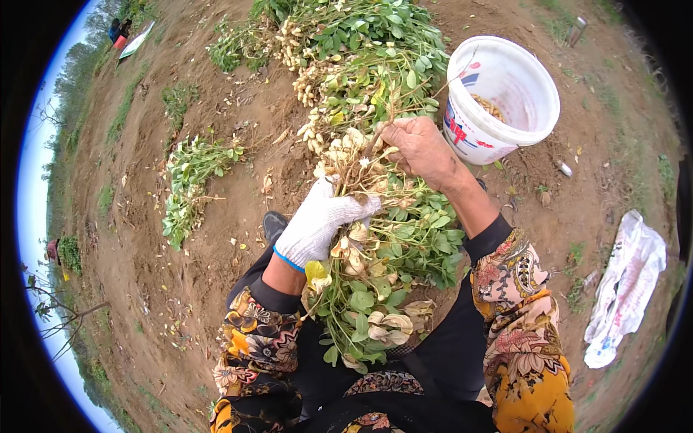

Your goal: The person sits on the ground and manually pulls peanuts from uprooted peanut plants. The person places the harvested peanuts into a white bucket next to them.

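Note:
My left hand (325, 219), in a white knit glove with a blue cuff edge, is closed around the stems of a pulled peanut plant (360, 303). The leafy part hangs down toward my lap. Just above it, my bare right hand (419, 149) grips the root end of the same plant, with thin roots sticking up past the fingers. Whether any pods are under the fingers cannot be made out. Beyond the hands lies a long heap of peanut plants (379, 59) with clusters of pods (307, 86) along its left side. A white plastic bucket (471, 130) with some peanuts (487, 106) inside stands right of my right hand.
Smaller bunches of peanut plants (187, 184) lie on the bare soil to the left. A crumpled white woven sack (628, 287) lies at the right. A short post (576, 31) stands at the upper right. A person (115, 31) is far off at the upper left.

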Tool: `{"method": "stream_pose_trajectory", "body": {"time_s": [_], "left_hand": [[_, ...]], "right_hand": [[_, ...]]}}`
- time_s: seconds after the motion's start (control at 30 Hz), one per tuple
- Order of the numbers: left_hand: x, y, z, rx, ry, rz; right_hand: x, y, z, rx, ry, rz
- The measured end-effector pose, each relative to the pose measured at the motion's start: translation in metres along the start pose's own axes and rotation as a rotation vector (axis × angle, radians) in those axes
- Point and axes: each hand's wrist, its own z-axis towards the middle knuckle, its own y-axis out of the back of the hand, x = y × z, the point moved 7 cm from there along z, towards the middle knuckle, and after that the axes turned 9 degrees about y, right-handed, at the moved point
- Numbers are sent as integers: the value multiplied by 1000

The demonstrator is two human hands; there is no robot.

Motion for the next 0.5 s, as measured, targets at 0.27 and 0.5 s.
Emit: {"method": "stream_pose_trajectory", "body": {"time_s": [0.27,0.5], "left_hand": [[-2,5,-9,-7,59,49],[14,18,-2,70,50,-76]], "right_hand": [[16,62,7,-571,329,-718],[54,214,8,-910,274,-1259]]}}
